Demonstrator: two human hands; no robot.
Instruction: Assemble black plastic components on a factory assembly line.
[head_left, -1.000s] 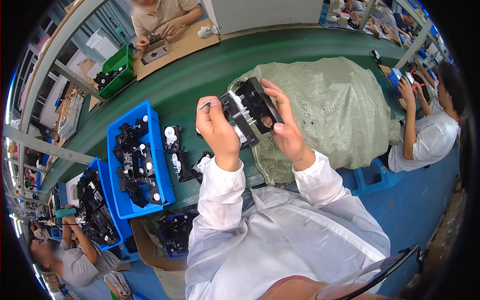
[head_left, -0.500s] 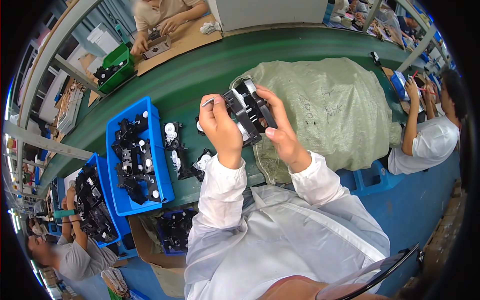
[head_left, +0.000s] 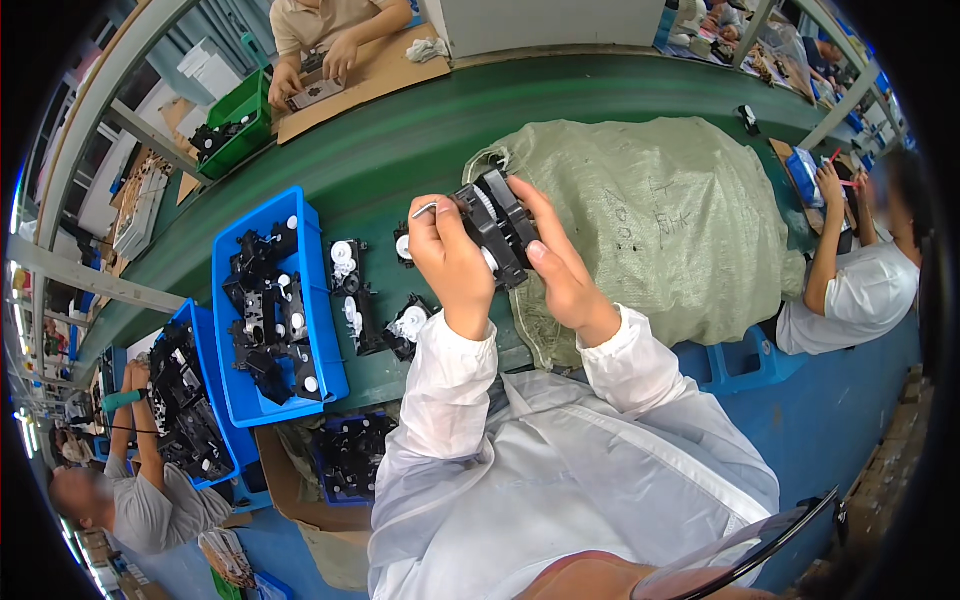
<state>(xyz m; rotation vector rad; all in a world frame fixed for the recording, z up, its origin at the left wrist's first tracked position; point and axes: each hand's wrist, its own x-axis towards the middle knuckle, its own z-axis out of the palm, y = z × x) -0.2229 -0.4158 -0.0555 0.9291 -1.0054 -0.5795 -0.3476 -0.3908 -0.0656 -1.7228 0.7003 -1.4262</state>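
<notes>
Above the green work surface, both my hands hold a black plastic gear assembly [head_left: 497, 240] with a white toothed gear along it. My left hand [head_left: 455, 275] is closed on its left side, and a thin metal rod [head_left: 425, 210] sticks out by the thumb and forefinger. On the other side, my right hand [head_left: 572, 290] grips the black frame between fingers and thumb. Just left of my hands lie several similar black parts with white gears, among them an upright one [head_left: 345, 265] and a tilted one [head_left: 408, 325]. The assembly's underside is hidden.
A blue bin [head_left: 335, 345] of black parts stands to the left, with another blue bin [head_left: 232, 455] beyond it. On the right a large green woven sack [head_left: 640, 220] fills the surface. A cardboard box [head_left: 285, 480] stands below. Co-workers sit across, left and right.
The assembly has turned in my hands, so its right-hand frame now faces up more. My right fingers have shifted along it, and my left hand has moved slightly to the right.
</notes>
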